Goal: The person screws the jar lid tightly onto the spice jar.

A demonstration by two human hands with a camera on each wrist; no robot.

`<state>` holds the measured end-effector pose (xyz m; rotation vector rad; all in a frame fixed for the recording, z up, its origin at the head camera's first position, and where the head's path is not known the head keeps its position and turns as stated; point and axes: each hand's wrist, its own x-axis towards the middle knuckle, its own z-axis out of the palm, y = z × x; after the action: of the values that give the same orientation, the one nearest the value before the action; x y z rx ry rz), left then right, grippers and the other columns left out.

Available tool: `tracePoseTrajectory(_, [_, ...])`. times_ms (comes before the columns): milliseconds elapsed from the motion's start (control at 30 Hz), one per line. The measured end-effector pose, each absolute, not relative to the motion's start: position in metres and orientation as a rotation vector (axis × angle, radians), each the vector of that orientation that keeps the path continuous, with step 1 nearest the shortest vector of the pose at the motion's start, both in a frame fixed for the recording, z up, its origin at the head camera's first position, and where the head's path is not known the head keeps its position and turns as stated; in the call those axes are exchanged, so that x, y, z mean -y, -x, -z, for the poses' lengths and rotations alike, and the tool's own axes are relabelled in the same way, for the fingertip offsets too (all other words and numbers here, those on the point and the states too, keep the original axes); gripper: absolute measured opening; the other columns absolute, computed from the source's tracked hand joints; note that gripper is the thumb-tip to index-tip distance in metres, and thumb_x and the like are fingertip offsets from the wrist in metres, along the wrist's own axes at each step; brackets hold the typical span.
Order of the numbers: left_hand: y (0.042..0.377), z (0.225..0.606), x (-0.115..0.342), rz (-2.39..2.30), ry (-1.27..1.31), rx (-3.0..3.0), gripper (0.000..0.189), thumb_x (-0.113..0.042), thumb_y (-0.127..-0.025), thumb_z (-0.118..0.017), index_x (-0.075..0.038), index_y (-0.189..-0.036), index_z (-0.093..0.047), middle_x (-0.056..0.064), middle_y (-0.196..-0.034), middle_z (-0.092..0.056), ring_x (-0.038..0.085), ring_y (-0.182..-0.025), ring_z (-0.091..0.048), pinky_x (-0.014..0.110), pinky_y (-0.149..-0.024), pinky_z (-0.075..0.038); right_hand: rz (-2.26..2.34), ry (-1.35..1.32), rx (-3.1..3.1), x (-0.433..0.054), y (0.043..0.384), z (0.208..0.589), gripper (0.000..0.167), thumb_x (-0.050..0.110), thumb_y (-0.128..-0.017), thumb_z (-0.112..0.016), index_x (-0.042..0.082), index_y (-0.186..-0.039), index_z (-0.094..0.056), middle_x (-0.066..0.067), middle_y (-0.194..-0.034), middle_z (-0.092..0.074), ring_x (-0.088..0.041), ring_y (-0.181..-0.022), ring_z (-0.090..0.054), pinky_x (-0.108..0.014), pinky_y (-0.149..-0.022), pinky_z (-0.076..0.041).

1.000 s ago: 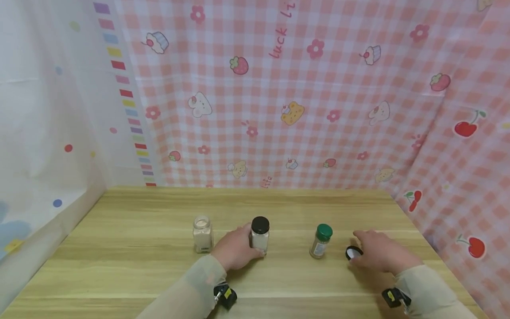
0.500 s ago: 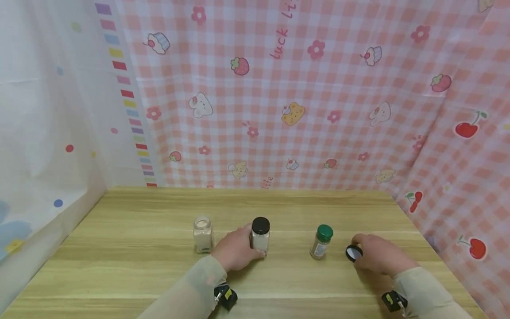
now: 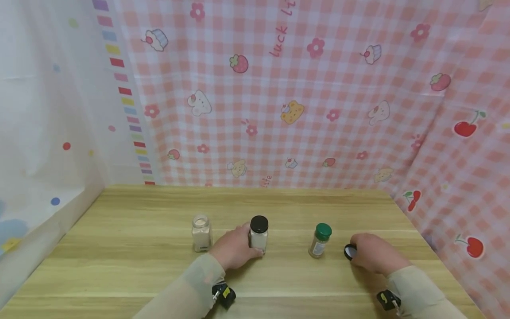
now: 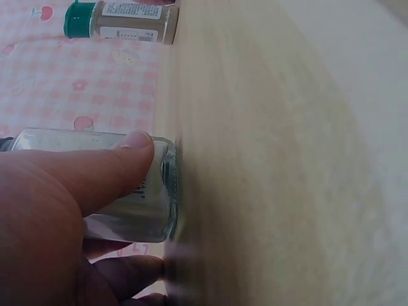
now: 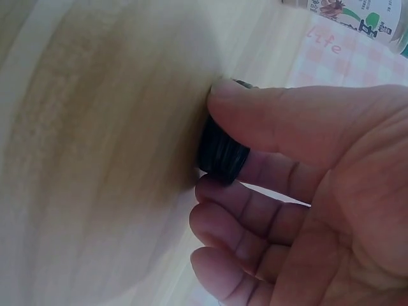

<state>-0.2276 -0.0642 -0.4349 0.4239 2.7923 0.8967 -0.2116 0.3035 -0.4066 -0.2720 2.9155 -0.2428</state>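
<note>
Left hand (image 3: 233, 250) wrapped round black-capped jar (image 3: 259, 234), steadying it upright mid-table. Right hand (image 3: 374, 257) pinching loose black lid (image 3: 350, 252) against table (image 3: 119, 266), right of green-capped bottle (image 3: 320, 240). Uncapped jar (image 3: 201, 233) far left, likely the lid's owner.

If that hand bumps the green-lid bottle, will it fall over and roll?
Probably easily. The green-lid bottle stands tall and narrow on the smooth table, so a bump from the right hand beside it could tip it. It looks round, so it might roll.
</note>
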Motion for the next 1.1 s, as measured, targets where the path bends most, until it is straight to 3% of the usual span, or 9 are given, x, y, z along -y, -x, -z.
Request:
tracePoseTrajectory(200, [0.225,0.433,0.063,-0.908,-0.41,-2.791,0.08,-0.043,-0.088,-0.085,-0.01,-0.152,-0.049,0.017,-0.127,-0.07,0.037,-0.115,-0.069,0.06,-0.1,-0.055,0.237,0.257,-2.917,-0.301,0.212,0.405,0.016,0.005,-0.079,-0.08,0.007,-0.087,-0.066,-0.002,-0.081,-0.064,-0.02,-0.073,-0.054,-0.037,-0.068,-0.049])
tracePoseTrajectory(400, [0.224,0.429,0.064,-0.998,-0.412,-2.753,0.093,-0.039,-0.083,-0.089,-0.006,-0.155,-0.04,0.017,-0.126,-0.07,0.036,-0.115,-0.069,0.059,-0.102,-0.054,0.227,0.25,-2.911,-0.302,0.211,0.406,0.016,0.006,-0.08,-0.08,0.007,-0.09,-0.067,-0.002,-0.084,-0.066,-0.02,-0.075,-0.055,-0.041,-0.07,-0.052])
tracePoseTrajectory(567, [0.224,0.419,0.066,-1.033,-0.423,-2.779,0.108,-0.042,-0.084,-0.088,-0.009,-0.165,-0.026,0.021,-0.148,-0.061,0.04,-0.129,-0.064,0.059,-0.111,-0.049,0.23,0.244,-2.918,-0.302,0.212,0.407,0.018,0.005,-0.08,-0.081,0.005,-0.093,-0.069,-0.003,-0.086,-0.068,-0.02,-0.077,-0.057,-0.044,-0.074,-0.055])
tracePoseTrajectory(700, [0.22,0.4,0.072,-0.968,-0.513,-2.843,0.11,-0.054,-0.085,-0.084,-0.019,-0.168,-0.022,0.01,-0.168,-0.04,0.036,-0.147,-0.05,0.056,-0.119,-0.043,0.236,0.239,-2.916,-0.301,0.212,0.407,0.019,0.004,-0.08,-0.082,0.004,-0.093,-0.069,-0.003,-0.086,-0.068,-0.02,-0.077,-0.057,-0.044,-0.075,-0.055])
tracePoseTrajectory(867, [0.207,0.371,0.09,-0.789,-0.724,-2.978,0.1,-0.059,-0.087,-0.08,-0.022,-0.166,-0.031,0.002,-0.17,-0.038,0.031,-0.154,-0.041,0.054,-0.122,-0.04,0.237,0.246,-2.908,-0.302,0.212,0.408,0.018,0.004,-0.08,-0.081,0.004,-0.094,-0.069,-0.003,-0.086,-0.068,-0.02,-0.076,-0.056,-0.043,-0.072,-0.054])
tracePoseTrajectory(967, [0.202,0.358,0.105,-0.717,-0.828,-3.084,0.094,-0.055,-0.087,-0.082,-0.019,-0.162,-0.039,0.004,-0.168,-0.042,0.034,-0.157,-0.037,0.057,-0.122,-0.038,0.227,0.241,-2.91,-0.301,0.212,0.408,0.018,0.003,-0.079,-0.081,0.005,-0.092,-0.068,-0.002,-0.084,-0.067,-0.02,-0.075,-0.056,-0.041,-0.071,-0.053])
tracePoseTrajectory(1100, [0.201,0.35,0.134,-0.668,-0.8,-3.196,0.097,-0.058,-0.088,-0.08,-0.015,-0.163,-0.038,0.009,-0.169,-0.039,0.038,-0.159,-0.029,0.062,-0.121,-0.037,0.219,0.245,-2.907,-0.301,0.212,0.408,0.017,0.004,-0.08,-0.081,0.006,-0.091,-0.067,-0.002,-0.083,-0.066,-0.02,-0.075,-0.055,-0.041,-0.071,-0.053])
